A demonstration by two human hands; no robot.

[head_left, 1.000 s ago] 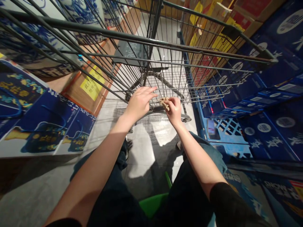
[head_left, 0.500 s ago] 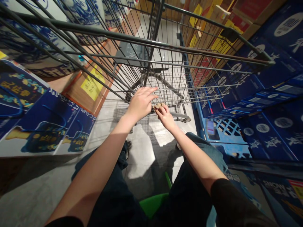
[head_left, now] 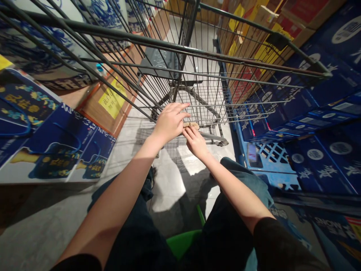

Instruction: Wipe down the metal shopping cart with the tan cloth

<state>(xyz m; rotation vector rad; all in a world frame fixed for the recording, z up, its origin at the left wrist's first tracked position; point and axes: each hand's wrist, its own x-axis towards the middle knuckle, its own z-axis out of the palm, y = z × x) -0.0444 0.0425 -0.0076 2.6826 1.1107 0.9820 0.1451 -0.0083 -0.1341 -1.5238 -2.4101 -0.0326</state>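
In the head view, the person's left hand [head_left: 170, 122] reaches over the near edge of a dark grey wire shopping cart [head_left: 158, 42], its fingers extended and slightly spread, holding nothing. Just to its right, the right hand [head_left: 196, 143] has its fingers close together and curled upward, and they appear to pinch a small crumpled tan scrap [head_left: 191, 125] against the thumb, though the material and exact grip are hard to make out at this size. The scrap sits at the right fingertips, just beside the left fingertips, by the cart's near wires. On the left stand blue-and-white porcelain jars [head_left: 36, 45] and blue printed cartons [head_left: 50, 143], with a yellow paper notice [head_left: 112, 102] beyond. On the right are stacked dark blue cartons [head_left: 318, 79] and a light blue plastic crate [head_left: 270, 162]. A green plastic piece [head_left: 183, 244] shows near the person's legs.
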